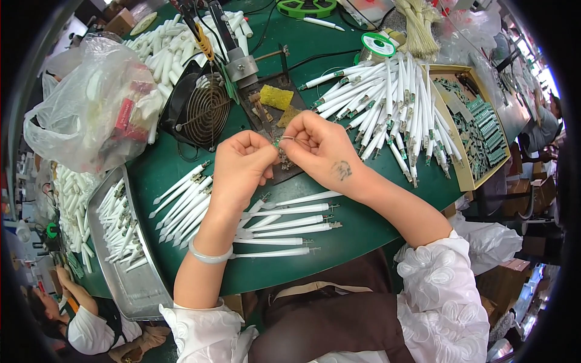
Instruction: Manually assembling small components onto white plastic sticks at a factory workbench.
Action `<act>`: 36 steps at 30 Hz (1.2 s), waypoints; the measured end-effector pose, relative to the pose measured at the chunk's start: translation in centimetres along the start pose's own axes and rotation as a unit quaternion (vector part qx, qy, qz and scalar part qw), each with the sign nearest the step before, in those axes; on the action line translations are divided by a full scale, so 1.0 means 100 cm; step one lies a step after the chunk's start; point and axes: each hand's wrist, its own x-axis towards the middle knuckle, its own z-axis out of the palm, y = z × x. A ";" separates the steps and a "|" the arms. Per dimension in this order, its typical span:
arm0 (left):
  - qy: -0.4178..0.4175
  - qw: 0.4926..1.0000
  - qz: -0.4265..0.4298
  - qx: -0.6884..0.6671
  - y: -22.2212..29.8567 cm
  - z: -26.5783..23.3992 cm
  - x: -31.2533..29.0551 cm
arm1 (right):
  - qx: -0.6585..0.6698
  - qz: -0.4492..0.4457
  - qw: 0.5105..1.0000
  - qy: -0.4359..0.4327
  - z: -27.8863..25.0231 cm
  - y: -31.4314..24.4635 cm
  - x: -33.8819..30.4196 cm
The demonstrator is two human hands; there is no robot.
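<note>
Over the soldering stand, my left hand [243, 162] and my right hand [319, 143] meet with bent, pinching fingers. A thin pale wire [287, 138] shows at my right fingertips, beside a tiny green piece largely covered by the fingers. What my left fingers grip is hidden. Just beyond them lie a yellow sponge [276, 97] and a metal base plate [290, 81]. Under and beside my left forearm, white candle-shaped sticks [281, 241] with metal and green ends lie in loose rows. More white sticks [387, 100] are heaped beyond my right forearm.
A black fan [200, 112] stands left of the stand. Around it are a plastic bag [78, 121], a metal tray [142, 296] of sticks, a solder spool [378, 45], bundled pale wires [419, 30] and a box [465, 178] of green circuit boards. Another person [91, 327] sits at lower left.
</note>
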 end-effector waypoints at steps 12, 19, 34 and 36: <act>0.018 1.000 -0.001 -0.021 0.002 -0.001 0.003 | -0.017 -0.062 0.998 0.016 0.002 0.002 -0.001; 0.024 1.000 -0.001 -0.019 0.005 0.000 0.001 | -0.004 -0.067 0.998 0.020 0.004 0.005 -0.001; 0.029 0.999 -0.022 -0.021 0.003 -0.010 -0.003 | 0.049 0.010 0.999 0.002 -0.011 -0.007 -0.004; 0.038 0.999 -0.024 -0.008 0.006 -0.012 -0.009 | 0.039 0.044 0.996 -0.070 -0.020 -0.009 -0.004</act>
